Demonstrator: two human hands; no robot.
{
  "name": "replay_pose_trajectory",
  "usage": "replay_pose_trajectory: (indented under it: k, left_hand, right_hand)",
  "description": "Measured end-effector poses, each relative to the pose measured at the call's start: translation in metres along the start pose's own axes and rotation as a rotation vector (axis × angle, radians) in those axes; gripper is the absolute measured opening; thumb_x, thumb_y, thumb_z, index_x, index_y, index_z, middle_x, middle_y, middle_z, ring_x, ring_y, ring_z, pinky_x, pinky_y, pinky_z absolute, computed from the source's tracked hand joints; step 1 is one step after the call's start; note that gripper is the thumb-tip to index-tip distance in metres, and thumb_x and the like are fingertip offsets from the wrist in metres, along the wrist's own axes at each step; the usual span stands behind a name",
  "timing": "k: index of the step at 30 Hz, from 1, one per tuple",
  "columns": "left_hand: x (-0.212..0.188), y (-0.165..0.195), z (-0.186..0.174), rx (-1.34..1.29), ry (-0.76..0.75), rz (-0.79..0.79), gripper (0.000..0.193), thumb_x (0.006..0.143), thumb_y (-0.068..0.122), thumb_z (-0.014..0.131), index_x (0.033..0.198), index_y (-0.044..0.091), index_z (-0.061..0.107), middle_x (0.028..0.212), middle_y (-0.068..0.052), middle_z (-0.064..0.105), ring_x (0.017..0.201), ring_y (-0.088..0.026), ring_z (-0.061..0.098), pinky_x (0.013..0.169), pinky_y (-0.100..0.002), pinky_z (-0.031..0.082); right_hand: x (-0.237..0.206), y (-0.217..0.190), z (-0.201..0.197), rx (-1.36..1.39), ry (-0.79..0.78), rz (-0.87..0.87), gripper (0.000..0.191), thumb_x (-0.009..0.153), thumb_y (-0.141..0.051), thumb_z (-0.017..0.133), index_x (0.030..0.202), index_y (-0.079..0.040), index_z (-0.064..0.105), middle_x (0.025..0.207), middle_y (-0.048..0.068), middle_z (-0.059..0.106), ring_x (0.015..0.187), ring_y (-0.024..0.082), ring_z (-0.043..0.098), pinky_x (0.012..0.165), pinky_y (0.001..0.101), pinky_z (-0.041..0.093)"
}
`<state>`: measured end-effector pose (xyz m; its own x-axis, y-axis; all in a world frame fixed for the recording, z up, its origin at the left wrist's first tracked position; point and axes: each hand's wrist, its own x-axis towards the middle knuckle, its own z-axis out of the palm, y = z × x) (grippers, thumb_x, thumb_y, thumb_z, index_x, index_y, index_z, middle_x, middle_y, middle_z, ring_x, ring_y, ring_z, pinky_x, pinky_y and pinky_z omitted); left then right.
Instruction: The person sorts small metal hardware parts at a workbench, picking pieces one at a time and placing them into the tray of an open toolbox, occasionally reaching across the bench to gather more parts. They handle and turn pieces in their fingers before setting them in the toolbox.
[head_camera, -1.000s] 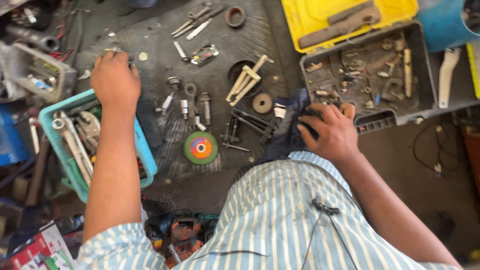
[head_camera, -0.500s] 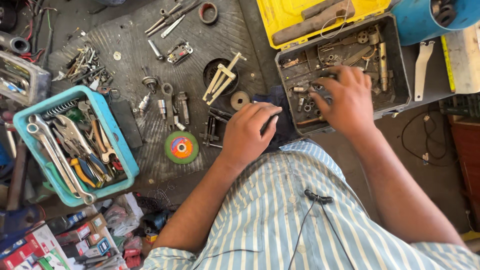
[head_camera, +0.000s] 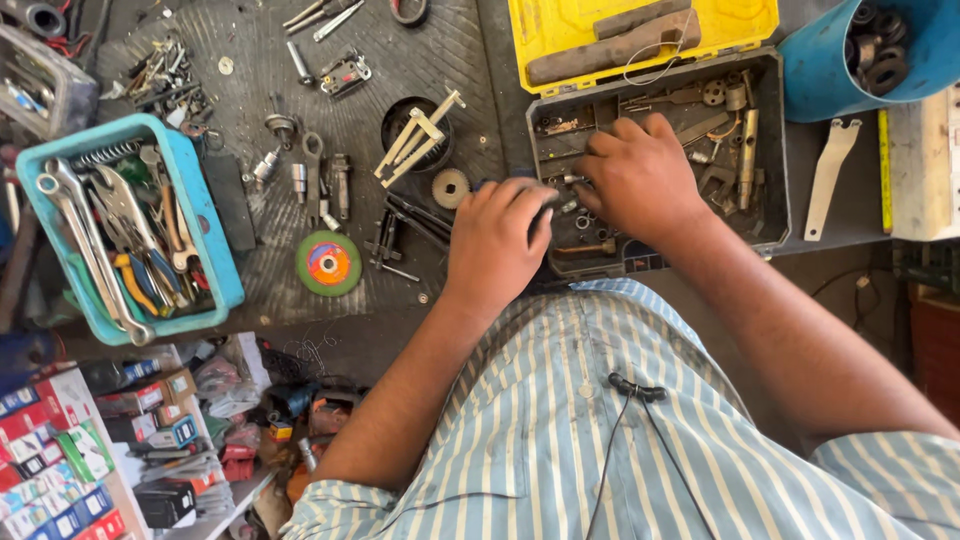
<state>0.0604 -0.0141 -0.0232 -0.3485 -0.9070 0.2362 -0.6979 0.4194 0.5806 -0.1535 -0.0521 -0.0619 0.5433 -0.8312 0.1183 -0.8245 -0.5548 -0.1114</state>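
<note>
Cluttered workbench (head_camera: 420, 60) covered with loose tools. The left hand (head_camera: 497, 245) lay curled, palm down, over a dark object at the edge of the open toolbox (head_camera: 770, 150); its grasp could not be told. The right hand (head_camera: 640, 180) reached into the grey toolbox tray, fingers bent among small metal parts (head_camera: 725, 130). A teal tool basket (head_camera: 195, 215) and a green grinding disc (head_camera: 328, 263) lay to the left
</note>
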Motion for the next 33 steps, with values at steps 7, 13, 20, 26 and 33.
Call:
replay_pose_trajectory:
  k: [7, 13, 20, 26, 33]
  left_hand:
    - [0.013, 0.005, 0.050, 0.375, -0.022, -0.183, 0.015, 0.087, 0.019, 0.068, 0.100, 0.012, 0.072, 0.114, -0.011, 0.060, 0.110, -0.032, 0.056, 0.093, -0.054, 0.043]
    - [0.019, 0.009, 0.073, 0.491, 0.089, -0.224, 0.015, 0.087, 0.022, 0.065, 0.097, 0.013, 0.072, 0.139, -0.013, 0.056, 0.128, -0.032, 0.053, 0.105, -0.055, 0.041]
    - [0.015, 0.019, 0.053, 0.208, 0.163, -0.169, 0.024, 0.073, 0.023, 0.081, 0.094, 0.013, 0.073, 0.138, -0.010, 0.060, 0.131, -0.029, 0.052, 0.109, -0.058, 0.036]
    - [-0.006, 0.024, 0.035, -0.589, 0.144, -0.214, 0.032, 0.090, 0.016, 0.084, 0.121, 0.016, 0.075, 0.115, -0.003, 0.070, 0.110, -0.020, 0.072, 0.096, -0.033, 0.057]
    - [-0.015, 0.026, 0.039, -0.945, 0.067, -0.160, 0.024, 0.094, 0.008, 0.078, 0.117, 0.007, 0.071, 0.117, -0.004, 0.065, 0.111, -0.015, 0.068, 0.097, -0.027, 0.059]
  right_hand:
    - [0.015, 0.014, 0.007, -0.044, 0.008, -0.132, 0.031, 0.067, -0.043, 0.082, 0.079, -0.016, 0.074, 0.090, 0.000, 0.066, 0.095, 0.021, 0.063, 0.082, 0.0406, 0.046]
    - [0.023, 0.028, 0.009, -0.016, 0.036, -0.180, 0.028, 0.067, -0.039, 0.081, 0.082, -0.015, 0.076, 0.085, 0.002, 0.067, 0.089, 0.022, 0.064, 0.080, 0.0407, 0.048]
    - [0.002, 0.036, 0.003, 0.559, 0.028, 0.045, 0.028, 0.078, -0.022, 0.080, 0.097, -0.003, 0.076, 0.096, 0.010, 0.070, 0.095, 0.026, 0.068, 0.087, 0.0401, 0.054]
    - [-0.034, 0.035, -0.005, 1.554, -0.079, 0.211, 0.020, 0.087, 0.001, 0.076, 0.105, 0.003, 0.069, 0.110, 0.008, 0.069, 0.104, 0.015, 0.067, 0.092, 0.0301, 0.055]
    - [-0.046, 0.028, -0.005, 1.666, -0.117, 0.226, 0.014, 0.088, 0.007, 0.076, 0.101, 0.004, 0.071, 0.107, 0.010, 0.070, 0.099, 0.014, 0.068, 0.086, 0.0288, 0.057]
